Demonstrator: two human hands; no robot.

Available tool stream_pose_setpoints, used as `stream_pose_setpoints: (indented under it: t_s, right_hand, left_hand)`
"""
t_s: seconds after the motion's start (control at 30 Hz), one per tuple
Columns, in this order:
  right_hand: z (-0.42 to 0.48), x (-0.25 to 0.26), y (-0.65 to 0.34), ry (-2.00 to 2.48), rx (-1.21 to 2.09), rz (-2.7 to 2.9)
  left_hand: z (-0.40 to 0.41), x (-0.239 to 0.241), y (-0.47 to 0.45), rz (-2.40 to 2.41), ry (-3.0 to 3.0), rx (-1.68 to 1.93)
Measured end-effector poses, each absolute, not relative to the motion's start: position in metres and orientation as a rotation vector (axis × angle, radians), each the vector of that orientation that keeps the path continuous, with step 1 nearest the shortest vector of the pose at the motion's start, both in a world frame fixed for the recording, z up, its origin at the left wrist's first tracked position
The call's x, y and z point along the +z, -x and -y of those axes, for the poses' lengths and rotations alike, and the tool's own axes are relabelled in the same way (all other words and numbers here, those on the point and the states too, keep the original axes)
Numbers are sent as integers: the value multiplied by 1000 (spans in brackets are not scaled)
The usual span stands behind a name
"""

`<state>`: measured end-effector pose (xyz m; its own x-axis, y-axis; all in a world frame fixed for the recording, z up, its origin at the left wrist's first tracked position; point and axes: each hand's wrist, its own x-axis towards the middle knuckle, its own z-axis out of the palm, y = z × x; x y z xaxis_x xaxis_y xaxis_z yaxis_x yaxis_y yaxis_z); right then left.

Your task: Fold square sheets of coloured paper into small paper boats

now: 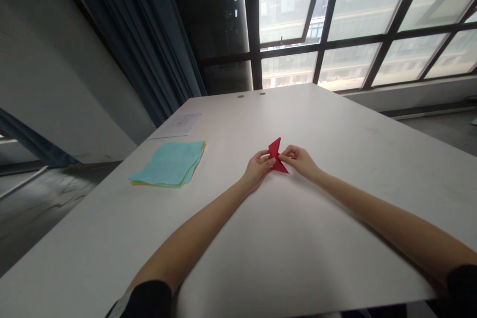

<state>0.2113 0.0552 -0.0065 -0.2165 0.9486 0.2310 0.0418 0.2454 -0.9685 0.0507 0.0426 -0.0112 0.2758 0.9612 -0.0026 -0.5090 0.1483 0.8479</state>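
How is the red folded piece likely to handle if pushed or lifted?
Probably light: the red folded piece is small beside the left hand and right hand pinching it. Likely fairly stiff, since its two pointed ends stick out without drooping. Those ends might bend if pressed, as they taper sharply.

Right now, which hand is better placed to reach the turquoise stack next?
Probably the left hand: it is nearer the stack than the right hand, though both hold the red paper.
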Motion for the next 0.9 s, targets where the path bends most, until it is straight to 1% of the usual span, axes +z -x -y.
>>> stream_pose_setpoints:
  t_s: [0.1, 0.3, 0.4, 0.73, 0.9]
  right_hand:
    - [-53, -6, -211, 998, 1068, 1607]
    - [-53, -5, -214, 1148, 679, 1773]
    - [-55, -8, -214, 1133, 608, 1785]
    - [-53, -12, -211, 1104, 815, 1660]
    - [-53, -9, -210, 1089, 917, 1511]
  left_hand:
    - [-42, -11, -52, -633, -858, 1159]
    - [-45, -15, -52, -619, -905, 1146]
    - [-45, -15, -52, -640, -915, 1147]
    - [-46, -16, -49, -708, -927, 1180]
    - [-47, -17, -49, -719, -945, 1153]
